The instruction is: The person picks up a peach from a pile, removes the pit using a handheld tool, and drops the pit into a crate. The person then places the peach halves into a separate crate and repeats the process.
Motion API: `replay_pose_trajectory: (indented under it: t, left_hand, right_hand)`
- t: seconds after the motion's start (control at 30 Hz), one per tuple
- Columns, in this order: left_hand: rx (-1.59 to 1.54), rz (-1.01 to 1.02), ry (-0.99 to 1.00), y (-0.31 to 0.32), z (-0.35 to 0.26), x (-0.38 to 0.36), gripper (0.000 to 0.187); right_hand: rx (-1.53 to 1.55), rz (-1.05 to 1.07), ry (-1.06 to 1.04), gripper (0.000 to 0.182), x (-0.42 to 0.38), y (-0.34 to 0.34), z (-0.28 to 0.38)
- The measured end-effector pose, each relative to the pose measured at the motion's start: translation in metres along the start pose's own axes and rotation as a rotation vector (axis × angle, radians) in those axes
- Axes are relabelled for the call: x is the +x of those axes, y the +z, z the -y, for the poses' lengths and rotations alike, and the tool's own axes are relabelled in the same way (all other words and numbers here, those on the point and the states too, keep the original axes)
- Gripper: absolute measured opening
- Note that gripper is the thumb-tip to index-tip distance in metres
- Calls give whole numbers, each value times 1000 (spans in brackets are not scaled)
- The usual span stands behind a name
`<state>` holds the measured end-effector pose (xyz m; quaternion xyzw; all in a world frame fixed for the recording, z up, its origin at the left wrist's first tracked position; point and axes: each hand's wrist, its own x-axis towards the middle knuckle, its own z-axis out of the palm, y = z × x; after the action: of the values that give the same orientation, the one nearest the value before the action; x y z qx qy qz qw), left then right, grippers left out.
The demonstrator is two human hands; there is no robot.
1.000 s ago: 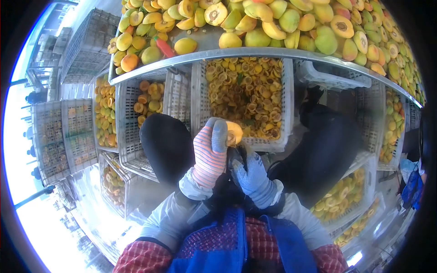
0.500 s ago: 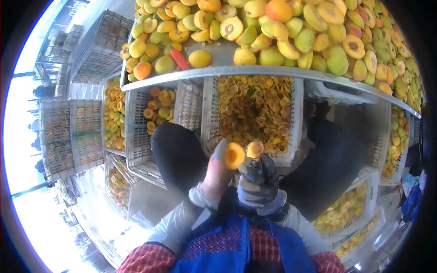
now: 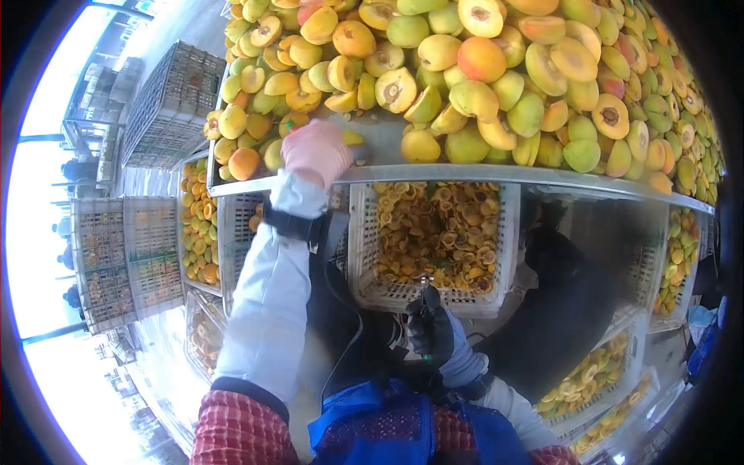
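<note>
My left hand [image 3: 316, 151], in a pale pink glove, reaches over the metal table's front edge among the yellow peaches. It covers the place beside a red-handled thing [image 3: 287, 130], of which only a sliver shows. A yellow peach [image 3: 352, 138] peeks out at the hand's right; my fingertips are hidden. In front of my body, my right hand [image 3: 431, 329], in a dark-coated glove, is closed around a small tool with a metal tip [image 3: 426, 280] pointing up. Beyond that tip stands a white crate [image 3: 362, 248] of brownish-yellow peach scraps [image 3: 434, 232].
Whole and halved peaches [image 3: 542, 85] are heaped across the metal table [image 3: 465, 172]. More peaches fill a crate [image 3: 200, 225] at the left and another [image 3: 585, 380] at the lower right. Stacked crates [image 3: 124, 252] stand farther left. My knees flank the scrap crate.
My left hand has moved up from beside my right hand to the table, and the peach half it held is gone. The peach piece at my right hand is gone too. The view has shifted.
</note>
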<state>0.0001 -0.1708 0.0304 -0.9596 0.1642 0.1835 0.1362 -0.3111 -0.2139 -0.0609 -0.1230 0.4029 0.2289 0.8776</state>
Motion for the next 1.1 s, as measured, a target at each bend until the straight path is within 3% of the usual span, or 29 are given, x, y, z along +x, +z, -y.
replay_pose_trajectory:
  t: [0.03, 0.13, 0.23, 0.3, 0.37, 0.43, 0.47, 0.5, 0.57, 0.63, 0.83, 0.93, 1.03, 1.1]
  left_hand:
    - [75, 110, 60, -2, -3, 10, 55]
    - [-51, 92, 166, 1, 4, 10, 61]
    - [-1014, -293, 480, 29, 13, -44, 67]
    - [-1684, 81, 412, 59, 1, -96, 72]
    - [-1740, 278, 390, 72, -14, -141, 74]
    - [-1844, 459, 358, 89, -24, -164, 74]
    - [-1980, 408, 332, 96, -34, -175, 61]
    - [-1991, 351, 273, 104, -40, -182, 56]
    - [-2006, 222, 159, 112, -49, -191, 46]
    - [-1821, 35, 151, 113, -53, -199, 38]
    - [-1646, -226, 141, 119, -53, -214, 34]
    - [-1604, -113, 172, 112, -46, -218, 30]
    - [-1585, 33, 229, 111, -41, -216, 28]
    - [-1543, 108, 278, 109, -38, -212, 30]
  right_hand:
    - [-4, -37, -37, 45, -1, 1, 3]
    - [39, -52, -97, 42, 1, -6, 5]
    - [17, 111, -269, 38, -5, -4, 15]
    - [8, 215, -382, 37, -12, -2, 13]
    - [37, 285, -472, 40, -15, 0, 3]
    - [-193, 268, -663, 42, -12, -10, -7]
    - [-471, 140, -873, 41, -12, -2, -8]
    - [-754, 7, -1074, 40, -12, 2, -11]
    - [-972, -130, -1090, 44, -15, 6, -11]
    - [-1123, -183, -1069, 44, -27, 10, -5]
    - [-1213, -182, -1156, 40, -35, 13, -18]
    - [-1140, -57, -1139, 39, -36, 9, -17]
    - [-1100, -8, -917, 37, -29, -10, -30]
    - [-942, 61, -944, 37, -26, -15, -38]
